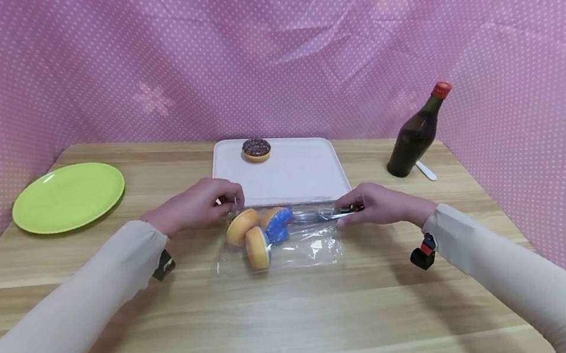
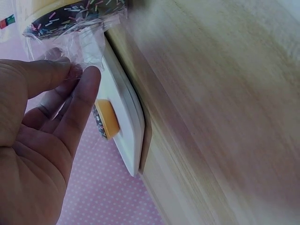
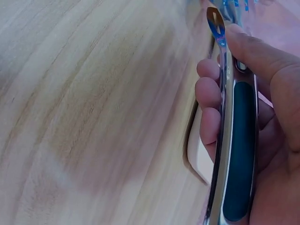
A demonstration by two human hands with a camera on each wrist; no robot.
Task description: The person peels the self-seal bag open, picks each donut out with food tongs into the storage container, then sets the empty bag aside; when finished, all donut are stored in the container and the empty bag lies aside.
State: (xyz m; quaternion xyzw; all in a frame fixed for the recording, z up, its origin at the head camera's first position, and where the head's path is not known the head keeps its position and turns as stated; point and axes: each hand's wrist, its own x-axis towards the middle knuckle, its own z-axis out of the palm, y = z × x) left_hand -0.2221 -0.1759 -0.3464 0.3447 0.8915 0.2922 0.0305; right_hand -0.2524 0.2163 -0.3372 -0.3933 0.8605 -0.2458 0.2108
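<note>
A clear plastic bag (image 1: pixel 320 252) hangs just above the table in the head view, with three doughnuts inside. Its left edge is pinched between the thumb and fingers of my left hand (image 1: pixel 201 204). The doughnut nearest that hand (image 1: pixel 242 227) has dark icing with coloured sprinkles (image 2: pixel 75 18); a blue-iced doughnut (image 1: pixel 280 224) and another doughnut (image 1: pixel 257 248) lie beside it. My right hand (image 1: pixel 379 204) grips metal tongs (image 3: pixel 239 150) with a dark green handle inlay. Their tips reach into the bag toward the blue-iced doughnut; whether they touch it, I cannot tell.
Behind the bag, a white tray (image 1: pixel 295 169) carries a chocolate-iced doughnut (image 1: pixel 256 150). At the left stands a green plate (image 1: pixel 68 199). On the right are a dark bottle (image 1: pixel 414 140) with a red cap and a white utensil (image 1: pixel 426 171). Pink dotted cloth (image 1: pixel 265 41) surrounds the table.
</note>
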